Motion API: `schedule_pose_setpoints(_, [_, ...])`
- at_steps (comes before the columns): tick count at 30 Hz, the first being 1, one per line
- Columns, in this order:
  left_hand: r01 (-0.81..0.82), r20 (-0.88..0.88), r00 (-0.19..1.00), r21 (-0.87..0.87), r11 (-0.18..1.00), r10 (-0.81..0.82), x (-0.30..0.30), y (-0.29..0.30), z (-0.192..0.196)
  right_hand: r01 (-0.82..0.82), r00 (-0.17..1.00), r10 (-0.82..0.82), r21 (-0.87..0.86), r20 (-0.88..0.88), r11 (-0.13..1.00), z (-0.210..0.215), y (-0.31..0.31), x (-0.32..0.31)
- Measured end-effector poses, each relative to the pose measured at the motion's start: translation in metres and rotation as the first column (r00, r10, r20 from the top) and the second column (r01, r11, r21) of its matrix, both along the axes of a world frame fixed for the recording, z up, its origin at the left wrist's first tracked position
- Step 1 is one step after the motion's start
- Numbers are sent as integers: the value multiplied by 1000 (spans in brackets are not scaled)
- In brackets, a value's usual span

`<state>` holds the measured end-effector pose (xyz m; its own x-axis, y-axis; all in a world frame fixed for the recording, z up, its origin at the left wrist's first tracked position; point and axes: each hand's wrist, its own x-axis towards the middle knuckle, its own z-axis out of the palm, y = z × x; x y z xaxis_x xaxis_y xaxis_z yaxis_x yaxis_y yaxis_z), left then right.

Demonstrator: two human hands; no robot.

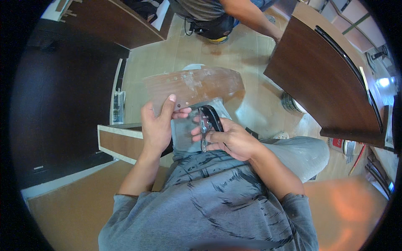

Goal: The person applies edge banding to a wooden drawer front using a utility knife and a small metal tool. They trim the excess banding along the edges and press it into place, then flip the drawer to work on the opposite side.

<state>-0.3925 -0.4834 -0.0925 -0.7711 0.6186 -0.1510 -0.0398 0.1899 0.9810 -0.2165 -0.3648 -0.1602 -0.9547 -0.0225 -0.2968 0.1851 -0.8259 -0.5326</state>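
Note:
My left hand (157, 121) is closed on the near left edge of a brown wood-grain board (209, 81), its thumb on top. White smears mark the board's face, and a few small round spots lie near my thumb. In my right hand (232, 138) is a hand tool with a curved black handle (212, 117) and a shiny, partly clear-looking side; its exact kind is unclear. The tool is beside the board's near edge, apart from my left fingers. Beneath both hands, over my lap, lies a grey flat piece (184, 134), partly hidden.
Another person (205, 21) crouches ahead, an arm reaching to a dark brown cabinet panel (310, 67) on the right. Tins (293, 102) stand below it. A pale-edged drawer-like box (121, 142) is at my left, near a large black panel (67, 104).

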Motion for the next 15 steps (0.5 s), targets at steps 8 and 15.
schedule_pose_setpoints(8, [-32,-53,998,-53,998,29,9,-15,5,-65,998,64,57,23,996,16,-13,-26])
schedule_pose_setpoints(15, [-42,-104,994,-102,994,31,16,-24,-2,57,998,-59,98,20,994,9,-31,-33])
